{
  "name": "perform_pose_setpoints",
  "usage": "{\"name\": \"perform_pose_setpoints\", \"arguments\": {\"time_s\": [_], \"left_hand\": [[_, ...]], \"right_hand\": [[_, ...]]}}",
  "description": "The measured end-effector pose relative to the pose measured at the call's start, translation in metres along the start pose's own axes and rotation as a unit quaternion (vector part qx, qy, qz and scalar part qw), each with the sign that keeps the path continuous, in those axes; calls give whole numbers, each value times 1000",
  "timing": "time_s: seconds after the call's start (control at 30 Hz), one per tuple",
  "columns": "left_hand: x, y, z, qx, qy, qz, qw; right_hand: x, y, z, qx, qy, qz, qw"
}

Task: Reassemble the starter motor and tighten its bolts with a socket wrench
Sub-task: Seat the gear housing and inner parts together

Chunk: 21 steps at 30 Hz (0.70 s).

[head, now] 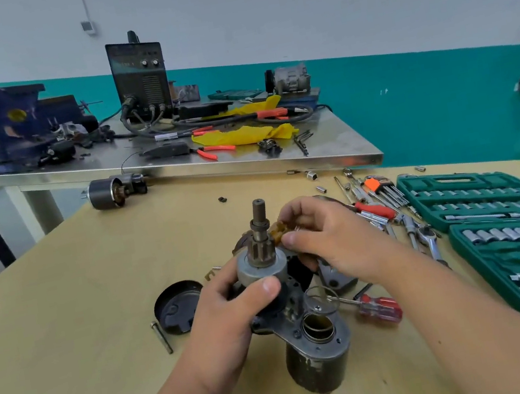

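Head view: my left hand (235, 302) is curled around the grey drum (261, 267) at the top of the starter motor (317, 353), thumb across its front. The starter motor stands upright on the wooden table (64, 318), close in front of me, with its toothed pinion shaft (261, 228) pointing up above the drum. My right hand (325, 237) is just right of that shaft, fingertips pinched on a small brown piece (276, 230) that sits against the shaft's side; I cannot tell whether it is seated there. My two hands are close together, nearly touching across the drum.

A black cap (175, 307) lies open side up to the left of the motor, with a long bolt (161, 337) just beside it. A red-handled screwdriver (379, 309) lies to the right of the motor body. The socket wrench (427, 236) lies among loose tools farther right, next to the open green socket case (499, 224). Another dark motor part (112, 192) rests at the far edge of the table.
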<state>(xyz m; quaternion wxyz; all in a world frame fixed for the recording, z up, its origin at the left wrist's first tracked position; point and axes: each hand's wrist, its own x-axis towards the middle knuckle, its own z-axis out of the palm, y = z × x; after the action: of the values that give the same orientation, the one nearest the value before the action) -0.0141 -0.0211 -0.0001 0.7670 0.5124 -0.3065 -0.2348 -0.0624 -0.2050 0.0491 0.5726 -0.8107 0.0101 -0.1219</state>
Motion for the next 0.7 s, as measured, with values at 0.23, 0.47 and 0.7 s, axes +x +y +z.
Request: {"name": "perform_pose_setpoints", "arguments": {"time_s": [0.23,0.47,0.7], "left_hand": [[-1,1,1,8,-1,4,1000],[-5,6,1,18,-14,10,1000],[-7,9,1,22,-24,22,999]], "right_hand": [[-5,3,-11,144,-14,37,989],[-15,-10,-22,146,-33,-6,989],[-9,-13,-13,58,27,-42,997]]}}
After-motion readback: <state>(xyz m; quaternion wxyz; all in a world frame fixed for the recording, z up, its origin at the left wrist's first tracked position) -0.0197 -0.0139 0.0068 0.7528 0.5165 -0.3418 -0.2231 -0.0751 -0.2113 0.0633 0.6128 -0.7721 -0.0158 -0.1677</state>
